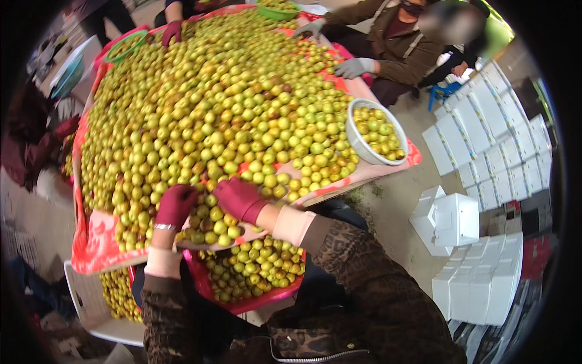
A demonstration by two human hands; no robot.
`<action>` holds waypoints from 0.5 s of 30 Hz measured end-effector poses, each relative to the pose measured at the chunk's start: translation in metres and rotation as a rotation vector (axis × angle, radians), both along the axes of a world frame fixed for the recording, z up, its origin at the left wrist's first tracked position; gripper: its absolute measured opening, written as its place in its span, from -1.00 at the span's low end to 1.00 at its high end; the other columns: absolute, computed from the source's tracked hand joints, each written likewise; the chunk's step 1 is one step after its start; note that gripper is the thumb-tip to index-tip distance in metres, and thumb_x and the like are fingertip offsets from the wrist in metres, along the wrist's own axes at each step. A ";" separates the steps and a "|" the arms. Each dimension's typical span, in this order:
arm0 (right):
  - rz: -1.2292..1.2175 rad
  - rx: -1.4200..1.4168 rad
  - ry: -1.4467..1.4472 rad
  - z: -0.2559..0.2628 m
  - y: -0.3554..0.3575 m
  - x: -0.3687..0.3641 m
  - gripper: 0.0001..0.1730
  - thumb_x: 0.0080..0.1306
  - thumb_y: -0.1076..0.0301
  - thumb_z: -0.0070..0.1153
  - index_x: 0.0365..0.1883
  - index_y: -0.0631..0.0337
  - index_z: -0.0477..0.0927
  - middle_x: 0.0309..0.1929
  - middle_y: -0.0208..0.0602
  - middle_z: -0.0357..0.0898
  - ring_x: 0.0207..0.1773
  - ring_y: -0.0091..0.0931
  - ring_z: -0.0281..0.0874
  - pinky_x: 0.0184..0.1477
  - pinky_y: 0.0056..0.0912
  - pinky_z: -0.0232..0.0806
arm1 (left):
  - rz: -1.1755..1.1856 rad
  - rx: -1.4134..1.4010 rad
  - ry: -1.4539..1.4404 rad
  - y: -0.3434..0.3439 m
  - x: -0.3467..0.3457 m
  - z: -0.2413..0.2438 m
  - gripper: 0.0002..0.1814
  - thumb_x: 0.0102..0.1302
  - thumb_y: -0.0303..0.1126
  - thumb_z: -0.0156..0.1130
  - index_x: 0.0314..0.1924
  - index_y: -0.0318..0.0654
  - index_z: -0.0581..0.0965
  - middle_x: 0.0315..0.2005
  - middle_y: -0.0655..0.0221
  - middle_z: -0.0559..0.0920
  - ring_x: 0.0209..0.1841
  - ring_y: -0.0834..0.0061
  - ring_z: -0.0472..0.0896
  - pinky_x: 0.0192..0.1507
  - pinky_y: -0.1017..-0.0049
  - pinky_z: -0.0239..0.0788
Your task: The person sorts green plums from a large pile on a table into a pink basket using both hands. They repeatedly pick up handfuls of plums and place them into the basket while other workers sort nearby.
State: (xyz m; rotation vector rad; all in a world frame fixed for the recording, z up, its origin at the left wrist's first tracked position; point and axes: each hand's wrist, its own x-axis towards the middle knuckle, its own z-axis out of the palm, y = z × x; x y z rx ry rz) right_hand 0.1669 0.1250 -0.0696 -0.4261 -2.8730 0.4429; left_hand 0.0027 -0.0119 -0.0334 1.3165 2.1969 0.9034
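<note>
A big heap of small round yellow-green fruit (213, 104), some with brown patches, covers a table spread with a red and pink cloth (102, 232). Both my hands wear dark red gloves and rest among the fruit at the near edge. My left hand (176, 205) has its fingers curled down; whether it holds a fruit is hidden. Close beside it, my right hand (238, 199) reaches into the fruit with bent fingers, and its grip cannot be made out either. Below the table edge, a pink tub (254, 304) holds more of the fruit.
A white basket of fruit (402, 132) stands at the table's right corner. Green baskets (144, 35) sit on the far side. A grey-gloved person (357, 68) and others work around the table. A white crate (86, 318) is low left; white boxes (482, 277) are stacked right.
</note>
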 end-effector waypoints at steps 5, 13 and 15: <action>0.024 -0.243 -0.078 0.025 0.004 0.017 -0.78 0.17 0.26 0.15 -0.21 0.02 0.66 -0.18 -0.15 0.64 -0.10 -0.15 0.65 -0.14 -0.04 0.50 | 0.086 0.025 0.225 -0.018 -0.004 0.018 -0.79 0.24 -0.34 0.31 -0.22 -0.34 0.64 -0.28 0.18 0.69 -0.19 0.23 0.67 -0.11 0.38 0.46; 0.034 -0.370 -0.068 0.042 0.010 0.028 -0.65 -0.12 0.24 0.37 -0.31 0.05 0.65 -0.14 -0.04 0.53 -0.06 -0.07 0.56 -0.05 -0.07 0.45 | 0.043 0.120 0.258 -0.022 -0.007 0.044 -0.84 0.23 -0.39 0.32 -0.26 -0.32 0.61 -0.26 0.18 0.66 -0.17 0.16 0.62 -0.06 0.33 0.43; 0.034 -0.456 0.016 0.022 0.025 0.034 -0.77 -0.08 0.33 0.30 -0.39 0.06 0.60 -0.17 -0.09 0.52 -0.11 -0.10 0.56 -0.12 -0.10 0.42 | 0.021 0.162 0.229 -0.020 -0.019 0.044 -0.85 0.25 -0.40 0.31 -0.26 -0.35 0.61 -0.27 0.18 0.66 -0.19 0.17 0.62 -0.06 0.34 0.42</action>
